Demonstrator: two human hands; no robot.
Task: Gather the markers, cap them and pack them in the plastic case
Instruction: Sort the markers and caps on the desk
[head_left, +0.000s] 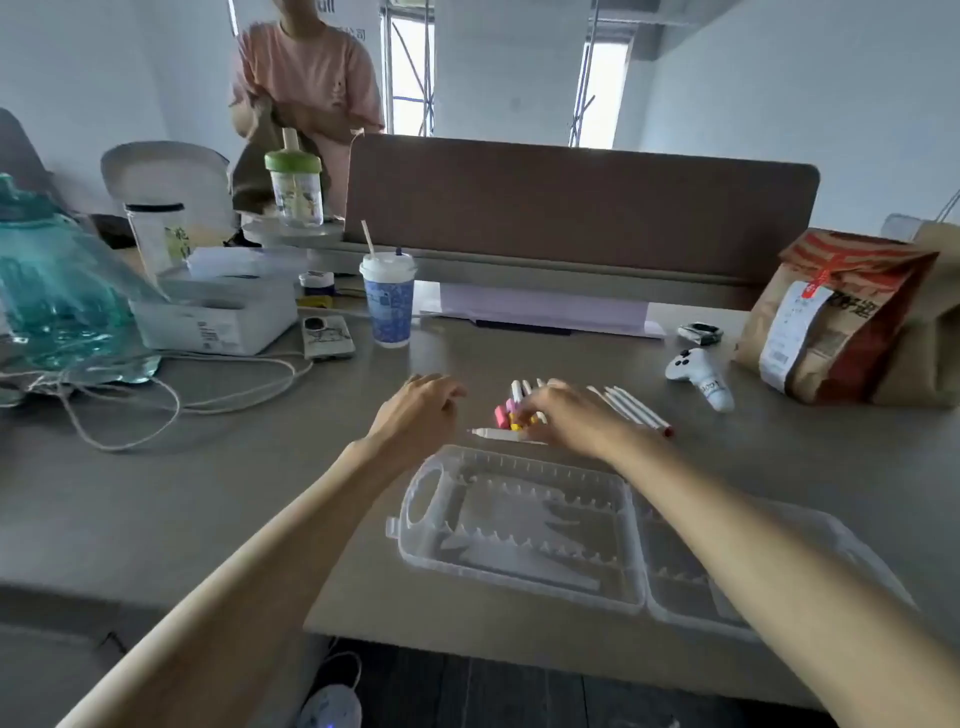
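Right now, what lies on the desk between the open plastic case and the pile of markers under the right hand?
In the head view, one white marker lies crosswise between the plastic case and the marker pile under the right hand; otherwise bare desk.

Markers and open case lying on the grey desk

White-barrelled markers are lying bunched and fanned just beyond the clear plastic case, pink and yellow caps showing; the case is lying open flat, slotted trays holding nothing.
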